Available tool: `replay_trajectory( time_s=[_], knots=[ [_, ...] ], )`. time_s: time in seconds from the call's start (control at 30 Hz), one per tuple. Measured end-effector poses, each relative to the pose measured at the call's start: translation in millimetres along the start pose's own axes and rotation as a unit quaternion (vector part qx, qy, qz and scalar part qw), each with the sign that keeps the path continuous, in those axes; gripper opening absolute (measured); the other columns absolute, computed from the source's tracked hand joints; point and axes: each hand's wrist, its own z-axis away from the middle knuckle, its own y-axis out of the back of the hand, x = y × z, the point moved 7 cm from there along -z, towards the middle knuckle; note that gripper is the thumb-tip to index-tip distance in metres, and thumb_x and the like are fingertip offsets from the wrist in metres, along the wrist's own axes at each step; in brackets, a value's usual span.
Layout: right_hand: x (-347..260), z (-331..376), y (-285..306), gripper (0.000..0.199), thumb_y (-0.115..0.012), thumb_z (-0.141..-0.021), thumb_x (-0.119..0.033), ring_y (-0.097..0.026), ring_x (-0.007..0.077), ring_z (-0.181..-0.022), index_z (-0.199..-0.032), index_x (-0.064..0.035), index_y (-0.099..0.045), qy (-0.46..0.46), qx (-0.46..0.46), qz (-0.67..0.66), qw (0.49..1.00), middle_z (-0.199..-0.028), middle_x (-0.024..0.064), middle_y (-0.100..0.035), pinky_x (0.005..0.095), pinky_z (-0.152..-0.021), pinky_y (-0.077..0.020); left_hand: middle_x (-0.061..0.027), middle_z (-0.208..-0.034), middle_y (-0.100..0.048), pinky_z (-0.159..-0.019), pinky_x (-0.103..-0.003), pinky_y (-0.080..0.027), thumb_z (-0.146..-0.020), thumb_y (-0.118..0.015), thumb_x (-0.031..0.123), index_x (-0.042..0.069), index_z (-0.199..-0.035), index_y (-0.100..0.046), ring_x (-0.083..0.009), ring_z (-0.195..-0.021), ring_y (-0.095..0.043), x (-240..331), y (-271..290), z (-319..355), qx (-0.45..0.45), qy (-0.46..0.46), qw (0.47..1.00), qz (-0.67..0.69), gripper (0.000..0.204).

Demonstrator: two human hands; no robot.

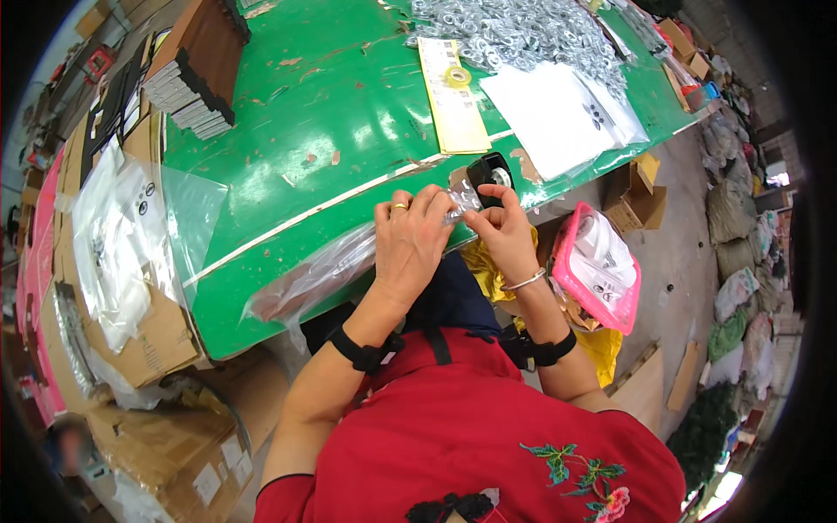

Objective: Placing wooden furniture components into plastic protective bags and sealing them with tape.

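A clear plastic bag [349, 253] with something flat and brown inside lies along the near edge of the green table. My left hand [412, 237] is over the bag's right end, its fingers closed on the crumpled plastic. At that end stands a black tape dispenser [491, 174] with a pale roll in it. My right hand [508, 234] is beside the dispenser, thumb and fingers bent toward the bag end. What lies between its fingertips is too small to make out.
Beyond lie a yellow sheet strip [453, 105] with a yellow tape roll [458, 77], white plastic bags [558, 113] and a heap of metal rings [523, 30]. Brown panels [196, 70] are stacked far left. A pink basket [628, 301] stands right, cartons [174, 444] lower left.
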Motion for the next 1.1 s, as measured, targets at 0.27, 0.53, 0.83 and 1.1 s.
replay_trajectory(
  time_s=[0.27, 0.53, 0.83, 1.1],
  knots=[
    [2.6, 0.3, -13.4, 0.04, -0.072, -0.088, -0.008, -0.057, 0.0074, -0.065, -0.123, -0.0019, -0.053, 0.097, 0.047, 0.029, 0.994, -0.072, 0.0026, -0.062, 0.0228, -0.06, -0.0445, -0.0007, -0.107, -0.066, -0.086, -0.041, -0.038, -0.076, -0.077, 0.018, 0.01, -0.107, -0.054, -0.0275, -0.099, -0.056, -17.2, -4.0, -5.3, -0.019, 0.044, 0.996, 0.073, 0.039],
    [7.5, -0.3, -14.5, 0.044, -0.074, -0.087, -0.011, -0.05, 0.012, -0.059, -0.127, -0.006, -0.057, 0.186, 0.115, 0.096, 0.971, -0.065, 0.003, -0.052, 0.0281, -0.055, -0.0421, -0.0046, -0.102, -0.066, -0.085, -0.041, -0.04, -0.076, -0.078, 0.023, 0.01, -0.108, -0.055, -0.0277, -0.098, -0.059, -29.2, -3.1, -15.0, -0.036, 0.066, 0.994, 0.082, 0.042],
    [-68.8, 17.6, -7.7, 0.058, -0.07, -0.082, -0.003, -0.06, 0.0282, -0.103, -0.137, -0.0028, -0.053, 0.32, 0.062, 0.263, 0.908, -0.114, 0.0148, -0.063, 0.0376, -0.088, -0.0468, -0.0082, -0.103, -0.068, -0.083, -0.043, -0.041, -0.078, -0.076, 0.024, 0.008, -0.11, -0.053, -0.0301, -0.098, -0.061, -35.6, -7.7, -18.7, -0.034, 0.068, 0.994, 0.084, 0.043],
    [-63.2, -35.9, -58.9, 0.042, -0.053, -0.091, -0.003, -0.056, 0.0354, -0.112, -0.133, -0.0006, -0.055, 0.379, -0.182, 0.24, 0.875, -0.119, 0.0183, -0.062, 0.0426, -0.101, -0.0426, -0.025, -0.134, -0.058, -0.106, -0.049, -0.039, -0.08, -0.076, 0.035, 0.003, -0.14, -0.039, -0.0388, -0.127, -0.053, -59.5, 9.1, -24.4, -0.064, 0.095, 0.99, 0.083, 0.078]
  ],
)
